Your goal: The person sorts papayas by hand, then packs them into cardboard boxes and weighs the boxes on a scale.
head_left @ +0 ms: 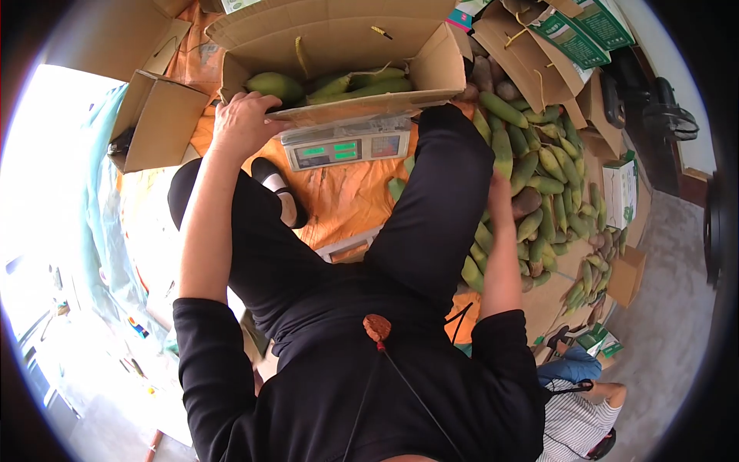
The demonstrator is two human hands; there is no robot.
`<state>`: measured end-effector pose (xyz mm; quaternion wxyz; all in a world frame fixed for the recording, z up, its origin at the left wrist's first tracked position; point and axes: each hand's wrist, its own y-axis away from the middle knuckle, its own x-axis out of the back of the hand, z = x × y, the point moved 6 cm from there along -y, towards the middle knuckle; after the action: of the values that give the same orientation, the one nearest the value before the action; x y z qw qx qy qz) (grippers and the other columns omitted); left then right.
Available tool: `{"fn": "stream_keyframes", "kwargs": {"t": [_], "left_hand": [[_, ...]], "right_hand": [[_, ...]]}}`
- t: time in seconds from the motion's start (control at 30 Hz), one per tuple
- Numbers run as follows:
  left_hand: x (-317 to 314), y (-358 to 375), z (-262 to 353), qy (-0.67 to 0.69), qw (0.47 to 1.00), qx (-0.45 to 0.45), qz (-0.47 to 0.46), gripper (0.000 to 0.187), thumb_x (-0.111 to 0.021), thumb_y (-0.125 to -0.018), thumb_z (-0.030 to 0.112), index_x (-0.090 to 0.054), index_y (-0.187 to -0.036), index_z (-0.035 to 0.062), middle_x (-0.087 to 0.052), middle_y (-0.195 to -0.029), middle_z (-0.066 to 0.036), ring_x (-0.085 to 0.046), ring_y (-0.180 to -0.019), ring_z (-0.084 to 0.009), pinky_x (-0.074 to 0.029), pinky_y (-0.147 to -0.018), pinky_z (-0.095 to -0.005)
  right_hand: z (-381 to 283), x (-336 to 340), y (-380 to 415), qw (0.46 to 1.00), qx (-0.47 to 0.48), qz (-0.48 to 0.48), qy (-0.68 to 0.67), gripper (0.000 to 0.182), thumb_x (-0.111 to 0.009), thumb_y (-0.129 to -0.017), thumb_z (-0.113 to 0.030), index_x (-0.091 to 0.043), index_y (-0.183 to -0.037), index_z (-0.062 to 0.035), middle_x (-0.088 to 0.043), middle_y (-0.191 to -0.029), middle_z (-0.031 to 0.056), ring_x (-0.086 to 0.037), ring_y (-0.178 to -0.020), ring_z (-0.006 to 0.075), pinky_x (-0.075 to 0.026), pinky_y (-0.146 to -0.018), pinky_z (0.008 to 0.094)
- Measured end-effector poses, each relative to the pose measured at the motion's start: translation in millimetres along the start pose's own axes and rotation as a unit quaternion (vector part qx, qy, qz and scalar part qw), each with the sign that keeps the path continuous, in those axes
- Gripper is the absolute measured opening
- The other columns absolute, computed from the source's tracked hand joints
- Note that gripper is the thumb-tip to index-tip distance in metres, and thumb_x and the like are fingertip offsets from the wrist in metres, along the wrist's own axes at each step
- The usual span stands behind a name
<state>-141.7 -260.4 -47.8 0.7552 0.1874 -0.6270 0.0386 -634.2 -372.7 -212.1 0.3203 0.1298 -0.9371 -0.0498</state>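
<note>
An open cardboard box (346, 100) with several long green radishes (273, 88) inside sits on a digital scale (331, 152) in front of me. My left hand (245, 122) grips the box's near left edge, fingers over the rim and thumb on the outer side. To my right, beside my knee, my right hand (500, 192) is at the edge of a big heap of green radishes (550, 173). A brownish radish (526, 202) lies right by it. My right fingers are mostly hidden and blurred, so what they hold cannot be made out.
Open cardboard boxes stand at the left (162, 123) and upper right (531, 54). An orange sheet (331, 204) covers the floor under the scale. A person in a striped shirt (577, 420) is at the lower right. A small white-green carton (620, 192) stands beyond the heap.
</note>
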Motion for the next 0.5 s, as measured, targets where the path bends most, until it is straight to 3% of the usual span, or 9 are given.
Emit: {"fn": "stream_keyframes", "kwargs": {"t": [0.1,0.23,0.3,0.33,0.37,0.4,0.43,0.47,0.5], "left_hand": [[2,1,1,-0.006,1.0,-0.012,0.003,0.046,-0.073,-0.073,0.043,-0.068,-0.11,0.0156,-0.065,-0.107,-0.005,-0.055,-0.11,-0.0247,-0.04,-0.094,-0.0446],[2,1,4,0.0,0.999,-0.035,0.002,0.041,-0.07,-0.077,0.035,-0.066,-0.111,0.0131,-0.063,-0.106,-0.008,-0.054,-0.11,-0.0274,-0.04,-0.094,-0.0462],[3,2,5,-0.01,0.999,-0.05,0.016,0.043,-0.07,-0.077,0.039,-0.066,-0.11,0.0128,-0.064,-0.105,-0.007,-0.055,-0.109,-0.0273,-0.043,-0.091,-0.0453],[3,2,6,-0.009,0.999,-0.044,0.01,0.042,-0.07,-0.077,0.036,-0.066,-0.111,0.0126,-0.064,-0.106,-0.007,-0.054,-0.109,-0.0273,-0.042,-0.092,-0.045],[0,0,4,-0.005,0.999,-0.049,0.011,0.041,-0.071,-0.076,0.034,-0.066,-0.111,0.0124,-0.064,-0.107,-0.007,-0.054,-0.11,-0.0273,-0.042,-0.092,-0.0448],[-2,-1,2,-0.001,0.999,-0.052,0.012,0.041,-0.071,-0.076,0.032,-0.065,-0.112,0.0122,-0.064,-0.107,-0.007,-0.054,-0.11,-0.0274,-0.042,-0.092,-0.0446],[-1,-1,5,-0.002,0.998,-0.057,0.01,0.041,-0.071,-0.076,0.032,-0.065,-0.112,0.0122,-0.064,-0.107,-0.007,-0.054,-0.11,-0.0274,-0.042,-0.092,-0.0446],[0,-1,6,-0.001,0.999,-0.052,0.008,0.041,-0.071,-0.076,0.031,-0.065,-0.112,0.0121,-0.064,-0.108,-0.007,-0.054,-0.11,-0.0275,-0.042,-0.092,-0.0448],[1,0,6,0.0,0.999,-0.044,0.005,0.041,-0.072,-0.076,0.03,-0.065,-0.112,0.0119,-0.064,-0.108,-0.007,-0.054,-0.111,-0.0276,-0.042,-0.092,-0.045]], "right_hand": [[-25,-21,35,0.985,-0.135,-0.05,-0.092,0.027,-0.049,-0.093,-0.016,-0.063,-0.106,0.0017,-0.068,-0.094,0.0102,-0.064,-0.085,0.0189,-0.049,-0.076,0.0302],[-5,-57,75,0.834,-0.401,-0.032,-0.378,0.032,-0.044,-0.094,-0.019,-0.061,-0.109,0.004,-0.066,-0.1,0.0095,-0.062,-0.091,0.0176,-0.049,-0.077,0.0329],[30,-74,75,0.931,-0.281,-0.131,-0.194,0.033,-0.045,-0.094,-0.022,-0.06,-0.111,0.002,-0.066,-0.103,0.0118,-0.063,-0.094,0.0211,-0.049,-0.081,0.0353],[63,-88,75,0.931,-0.285,-0.118,-0.195,0.033,-0.045,-0.094,-0.022,-0.06,-0.111,0.002,-0.066,-0.103,0.0118,-0.063,-0.094,0.0211,-0.049,-0.081,0.0353],[90,-108,71,0.965,-0.162,-0.202,0.047,0.032,-0.046,-0.094,-0.023,-0.061,-0.112,0.0002,-0.066,-0.102,0.0134,-0.063,-0.093,0.0237,-0.049,-0.081,0.0355],[119,-133,75,0.917,-0.027,-0.275,0.286,0.032,-0.046,-0.094,-0.023,-0.061,-0.112,-0.0015,-0.066,-0.102,0.015,-0.064,-0.093,0.0264,-0.049,-0.082,0.0358],[146,-138,83,0.979,-0.013,-0.161,0.121,0.032,-0.047,-0.094,-0.025,-0.061,-0.114,-0.0048,-0.066,-0.106,0.0174,-0.064,-0.096,0.0301,-0.05,-0.082,0.0355],[140,-130,89,0.98,-0.016,-0.16,0.119,0.032,-0.047,-0.094,-0.025,-0.061,-0.114,-0.0048,-0.066,-0.106,0.0174,-0.064,-0.096,0.0301,-0.05,-0.082,0.0355],[135,-113,94,0.98,-0.122,-0.142,0.072,0.032,-0.047,-0.094,-0.027,-0.061,-0.114,-0.0056,-0.065,-0.106,0.0174,-0.063,-0.098,0.0297,-0.05,-0.082,0.0369]]}}
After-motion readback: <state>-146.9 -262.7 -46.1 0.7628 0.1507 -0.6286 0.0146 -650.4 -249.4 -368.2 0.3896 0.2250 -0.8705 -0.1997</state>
